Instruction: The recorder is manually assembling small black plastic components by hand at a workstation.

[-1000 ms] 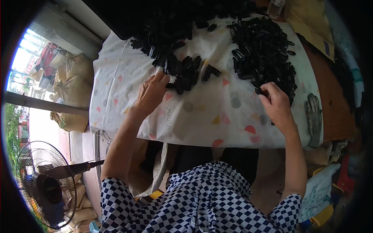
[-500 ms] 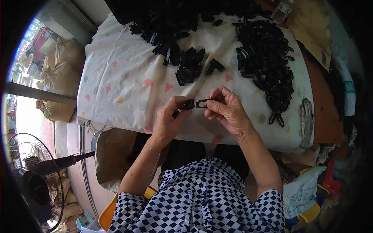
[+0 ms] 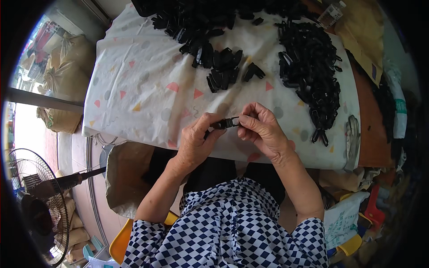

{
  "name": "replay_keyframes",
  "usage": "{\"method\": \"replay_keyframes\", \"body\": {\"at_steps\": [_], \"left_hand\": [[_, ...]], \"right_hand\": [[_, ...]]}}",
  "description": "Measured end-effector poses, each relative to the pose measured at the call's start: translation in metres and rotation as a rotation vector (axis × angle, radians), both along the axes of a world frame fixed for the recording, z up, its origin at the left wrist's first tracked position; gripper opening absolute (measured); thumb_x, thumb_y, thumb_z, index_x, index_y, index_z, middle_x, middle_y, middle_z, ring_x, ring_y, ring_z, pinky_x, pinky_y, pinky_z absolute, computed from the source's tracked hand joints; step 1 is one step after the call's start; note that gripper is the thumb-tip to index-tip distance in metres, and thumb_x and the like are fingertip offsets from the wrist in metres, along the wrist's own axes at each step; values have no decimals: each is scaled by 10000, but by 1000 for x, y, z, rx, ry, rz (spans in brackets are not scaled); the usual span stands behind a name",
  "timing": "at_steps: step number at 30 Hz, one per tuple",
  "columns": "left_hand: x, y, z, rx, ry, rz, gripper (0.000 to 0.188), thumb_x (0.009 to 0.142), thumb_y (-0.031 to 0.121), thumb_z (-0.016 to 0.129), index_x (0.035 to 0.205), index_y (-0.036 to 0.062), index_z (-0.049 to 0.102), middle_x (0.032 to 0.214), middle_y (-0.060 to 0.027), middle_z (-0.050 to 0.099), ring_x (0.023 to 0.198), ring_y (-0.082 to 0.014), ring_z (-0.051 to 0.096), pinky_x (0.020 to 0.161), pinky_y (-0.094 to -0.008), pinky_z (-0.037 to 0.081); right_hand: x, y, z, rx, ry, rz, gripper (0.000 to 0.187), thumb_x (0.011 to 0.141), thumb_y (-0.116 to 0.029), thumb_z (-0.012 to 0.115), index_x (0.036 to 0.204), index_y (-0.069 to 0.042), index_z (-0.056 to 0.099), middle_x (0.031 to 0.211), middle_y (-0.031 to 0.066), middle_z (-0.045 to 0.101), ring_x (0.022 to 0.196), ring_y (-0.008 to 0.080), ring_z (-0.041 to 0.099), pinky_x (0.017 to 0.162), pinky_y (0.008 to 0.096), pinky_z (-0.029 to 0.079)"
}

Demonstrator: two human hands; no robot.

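One chunky black buckle part (image 3: 218,125) is pinched by the left hand (image 3: 196,135), and one open-framed buckle part (image 3: 235,121) by the right hand (image 3: 262,128), in the middle of the head view. Their ends meet; whether they are locked, I cannot tell. Fingertip grips probably leave these ends free and visible. Loose black pieces (image 3: 223,67), glossy like hard plastic, lie at upper centre; a denser heap (image 3: 315,73) fills upper right, perhaps for separation. Beneath, a creased white tablecloth (image 3: 147,111) shows printed triangles.
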State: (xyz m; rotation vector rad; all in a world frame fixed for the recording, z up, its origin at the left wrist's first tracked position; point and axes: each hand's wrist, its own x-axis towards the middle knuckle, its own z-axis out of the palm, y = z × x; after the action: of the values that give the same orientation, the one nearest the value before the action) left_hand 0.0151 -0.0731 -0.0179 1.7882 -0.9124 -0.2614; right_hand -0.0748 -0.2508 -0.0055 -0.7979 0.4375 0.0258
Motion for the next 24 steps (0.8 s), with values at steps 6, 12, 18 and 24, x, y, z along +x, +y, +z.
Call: {"method": "replay_keyframes", "body": {"at_steps": [6, 12, 18, 24], "left_hand": [[-3, -4, 2, 27, -109, -50, 302, 730, 16, 728, 1005, 39, 607, 842, -93, 641, 753, -247, 643, 648, -323, 512], [-12, -10, 15, 142, -390, -160, 296, 695, 61, 757, 954, 48, 614, 830, -59, 651, 760, -255, 622, 662, -344, 506], [-29, -19, 21, 276, -417, -312, 232, 711, 78, 743, 904, 41, 622, 803, -69, 646, 752, -256, 605, 658, -343, 501], [-40, -21, 32, 203, -248, -315, 252, 704, 44, 738, 929, 17, 627, 799, -68, 650, 737, -246, 602, 643, -345, 483]], "right_hand": [[-9, -2, 6, -209, 4, 58, 163, 875, -85, 672, 966, -54, 540, 785, 7, 585, 591, 81, 582, 477, 191, 461], [-25, -12, 8, -489, 163, 296, 141, 870, -117, 685, 932, -36, 588, 813, -16, 572, 588, 41, 535, 477, 177, 453], [-49, -23, 2, -378, 276, 407, 152, 878, -147, 685, 902, -23, 601, 722, -2, 587, 554, 42, 528, 458, 160, 436], [-65, -30, -6, -9, 151, 425, 166, 886, -176, 677, 906, -25, 609, 740, 18, 626, 539, 64, 565, 437, 163, 434]]}}
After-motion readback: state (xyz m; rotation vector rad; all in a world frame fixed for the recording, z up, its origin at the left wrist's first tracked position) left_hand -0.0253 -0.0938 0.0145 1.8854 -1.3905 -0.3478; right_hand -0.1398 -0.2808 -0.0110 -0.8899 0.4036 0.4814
